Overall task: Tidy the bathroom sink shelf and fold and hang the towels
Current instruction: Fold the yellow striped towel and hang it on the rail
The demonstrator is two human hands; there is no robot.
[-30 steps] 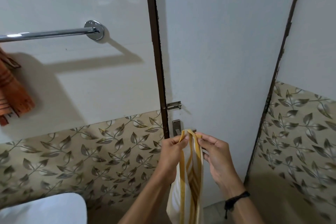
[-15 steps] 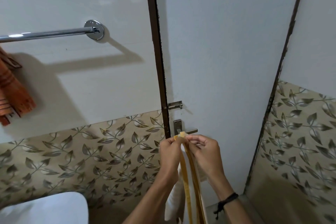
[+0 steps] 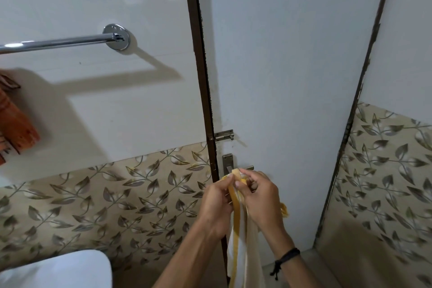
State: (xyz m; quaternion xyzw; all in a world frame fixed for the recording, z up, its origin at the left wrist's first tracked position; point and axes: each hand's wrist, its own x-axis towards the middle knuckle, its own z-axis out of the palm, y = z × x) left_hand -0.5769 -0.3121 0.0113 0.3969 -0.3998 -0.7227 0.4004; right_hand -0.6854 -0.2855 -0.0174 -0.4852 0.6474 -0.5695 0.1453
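Two hands: left hand (image 3: 218,201) and right hand (image 3: 259,196) are close together, both pinching the top of the striped towel (image 3: 243,252).
One striped towel: hangs from the fingers, by the door handle (image 3: 230,166).
One towel bar (image 3: 58,43): high on the left wall.
One orange towel (image 3: 16,124): hangs at the left edge.

A white door (image 3: 292,54) stands between leaf-patterned wall tiles (image 3: 105,206).

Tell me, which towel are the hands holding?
The white towel with yellow stripes, pinched at its top by the left hand and right hand. The orange towel hangs at the far left, untouched.
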